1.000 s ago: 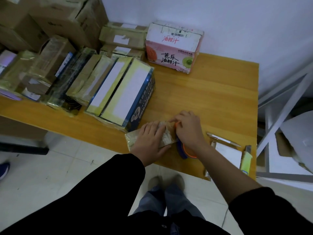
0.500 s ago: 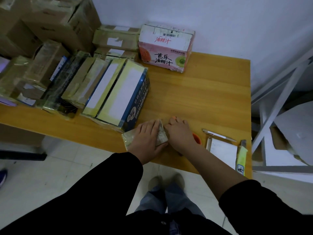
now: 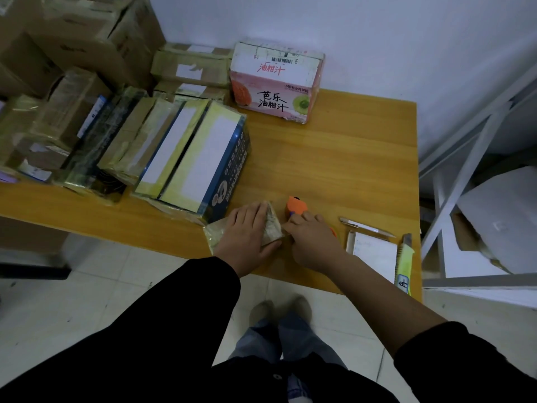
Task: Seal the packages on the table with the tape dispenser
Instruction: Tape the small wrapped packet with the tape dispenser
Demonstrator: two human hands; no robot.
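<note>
Packages crowded the far-left part of the light wooden counter point(image 3: 334, 158) in the head view. A row of flat tape-wrapped boxes point(image 3: 189, 152) leaned one against another, with brown cardboard cartons point(image 3: 72, 39) stacked behind them. At the back, against the white wall, stood a pink-and-white juice carton with handwritten black characters point(image 3: 276, 82).

At the near edge we worked on a small package wrapped in yellowish clear tape point(image 3: 271, 228). It lay just in front of the lower end of the rightmost, blue-sided leaning box. Our left hand point(image 3: 247, 232) lay flat on top of it, fingers straight and together, pressing it onto the counter and covering most of it. Our right hand point(image 3: 313, 242) sat just beside the package's right end, fingers curled round the orange plastic tape dispenser point(image 3: 296, 206). The dispenser's orange head stuck out beyond the fingertips, just right of the package. Whether tape ran from dispenser to package we could not tell.

Right of that hand lay a silver pen point(image 3: 366, 226), a white notepad point(image 3: 374, 253) nearer to us than the pen, and a yellow-green utility knife point(image 3: 405, 257) along the counter's right edge. Beyond that edge stood a white metal rack point(image 3: 465, 170).
</note>
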